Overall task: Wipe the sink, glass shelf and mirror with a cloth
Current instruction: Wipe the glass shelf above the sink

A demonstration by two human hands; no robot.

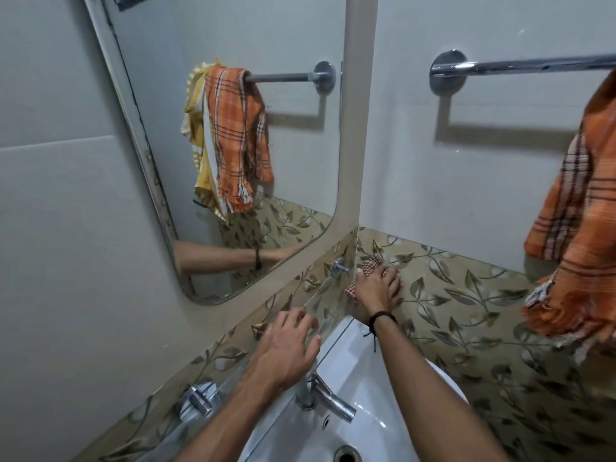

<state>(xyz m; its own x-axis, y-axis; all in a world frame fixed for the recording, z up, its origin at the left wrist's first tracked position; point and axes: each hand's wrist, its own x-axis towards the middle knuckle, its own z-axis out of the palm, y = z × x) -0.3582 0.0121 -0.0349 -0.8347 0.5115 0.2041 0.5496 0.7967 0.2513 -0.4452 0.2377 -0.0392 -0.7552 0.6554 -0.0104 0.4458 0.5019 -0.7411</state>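
Right hand: reaching out to the far end of the shelf, the right hand (pixel 378 290) lies flat on top of the cloth (pixel 371 263), fingers (pixel 393 278) straight and a little spread, pressing down and not gripping.
Cloth: red-and-white checked, bunched under that palm right in the corner where the two walls meet; it pokes out past the fingertips and again at the thumb side.
Left hand: nearer the camera, the left hand (pixel 286 345) is on the shelf (pixel 328 311) too, fingers splayed wide apart with the tips touching the glass and nothing held.
Shelf: clear glass running along the leaf-patterned tiles above the sink (pixel 370 411), carried on a chrome bracket (pixel 200 400) at the near end.
Sink: white basin below both forearms, with the chrome tap (pixel 328 395) at its back edge and the drain (pixel 346 456) at the bottom of the view.
Mirror: the mirror (pixel 233 128) hangs on the left-hand wall above the shelf, showing a forearm and a hanging towel in reflection.
Wrist: a black band (pixel 381 316) sits round the right wrist, a loose cord end dangling.
Right wall: an orange plaid towel (pixel 580 228) hangs off a chrome rail (pixel 533 66), well apart from the hands.
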